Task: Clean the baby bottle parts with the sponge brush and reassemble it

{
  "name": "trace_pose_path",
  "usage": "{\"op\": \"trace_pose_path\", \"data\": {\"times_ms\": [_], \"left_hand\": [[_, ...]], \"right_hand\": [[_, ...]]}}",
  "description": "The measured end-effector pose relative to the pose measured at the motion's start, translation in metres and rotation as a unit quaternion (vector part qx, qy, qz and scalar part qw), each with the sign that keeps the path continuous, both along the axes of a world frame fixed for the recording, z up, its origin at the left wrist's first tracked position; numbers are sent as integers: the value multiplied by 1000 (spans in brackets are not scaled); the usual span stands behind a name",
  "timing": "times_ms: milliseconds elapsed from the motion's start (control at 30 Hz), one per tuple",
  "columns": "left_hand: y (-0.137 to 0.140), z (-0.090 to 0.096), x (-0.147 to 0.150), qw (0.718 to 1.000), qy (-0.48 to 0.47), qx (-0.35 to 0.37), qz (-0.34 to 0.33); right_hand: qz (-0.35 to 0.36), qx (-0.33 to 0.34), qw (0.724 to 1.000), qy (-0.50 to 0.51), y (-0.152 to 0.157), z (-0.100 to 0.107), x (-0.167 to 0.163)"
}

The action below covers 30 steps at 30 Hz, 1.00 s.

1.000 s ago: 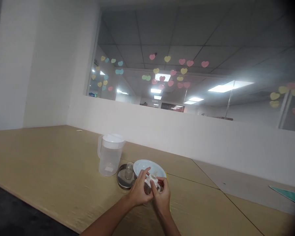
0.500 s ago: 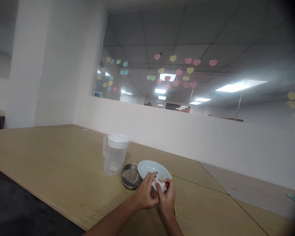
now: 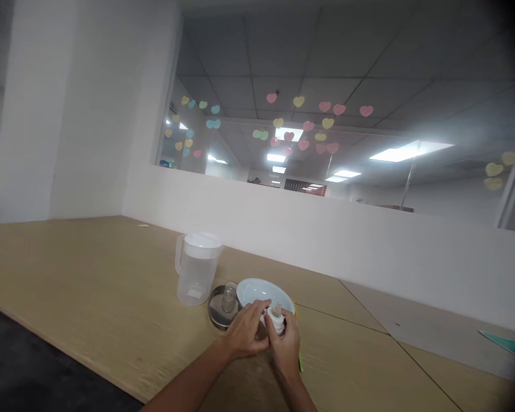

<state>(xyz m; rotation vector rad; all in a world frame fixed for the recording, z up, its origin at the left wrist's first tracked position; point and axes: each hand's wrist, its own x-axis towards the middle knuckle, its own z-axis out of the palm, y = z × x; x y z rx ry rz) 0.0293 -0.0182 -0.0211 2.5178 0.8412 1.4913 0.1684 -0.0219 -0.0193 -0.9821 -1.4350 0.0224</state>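
Note:
In front of the plate, my two hands close around a baby bottle top, a white screw collar (image 3: 276, 321) with a clear teat (image 3: 277, 308) pointing up. My left hand (image 3: 248, 329) grips it from the left, its fingers curled over the near side. From the right, my right hand (image 3: 285, 342) pinches the collar with thumb and fingers. Whatever sits below the collar is mostly hidden by the hands. A clear dome-shaped bottle cap (image 3: 229, 297) stands on a round metal tray (image 3: 217, 321) just left of my left hand.
A lidded, translucent plastic pitcher (image 3: 194, 277) stands left of the tray. Behind my hands lies a pale blue plate (image 3: 257, 289). Something yellow-green (image 3: 301, 363) shows beside my right wrist. A teal piece (image 3: 506, 344) lies at far right, and a white wall (image 3: 257, 220) backs the table.
The whole view has shifted slightly. My right-hand fingers have changed position around the white collar, and more of its side shows. Both hands keep their hold.

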Motion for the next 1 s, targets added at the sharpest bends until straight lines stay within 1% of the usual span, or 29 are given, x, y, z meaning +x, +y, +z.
{"op": "trace_pose_path", "data": {"times_ms": [67,100,167,200,267,333,367,433,533,600,667,733,833,933,1000], "left_hand": [[5,3,-12,999,-28,4,40],[10,5,-19,995,-68,-1,77],[20,6,-30,973,-143,-41,174],[26,5,-35,959,-157,-72,225],[36,2,-40,933,-123,-139,308],[43,-5,-43,912,-44,-191,361],[45,-8,-44,903,-3,-205,378],[47,-16,-44,892,64,-209,396],[46,-23,-45,896,125,-181,386],[45,-24,-46,901,151,-172,369],[43,-21,-47,901,169,-168,362],[41,-15,-47,898,174,-160,371],[38,-7,-45,886,150,-155,411],[37,-7,-42,872,106,-178,443],[37,-9,-42,874,86,-196,435]], "right_hand": [[-5,2,1000,6,0,0,0],[-6,2,1000,5,1,0,1],[-4,1,1000,-6,1,-1,1],[-5,2,1000,-15,0,-1,1],[-9,9,999,-37,0,-1,1],[-12,17,998,-61,-1,-1,1],[-11,21,997,-73,-1,-1,0],[-9,26,995,-94,-2,-1,0],[-7,32,994,-107,-2,0,0],[-3,30,993,-111,-1,-1,0],[2,25,993,-114,0,-1,0],[6,25,993,-115,0,-2,0],[11,24,992,-120,0,-2,0],[9,22,992,-120,-2,-2,0],[7,28,993,-117,-3,-2,-1]]}}
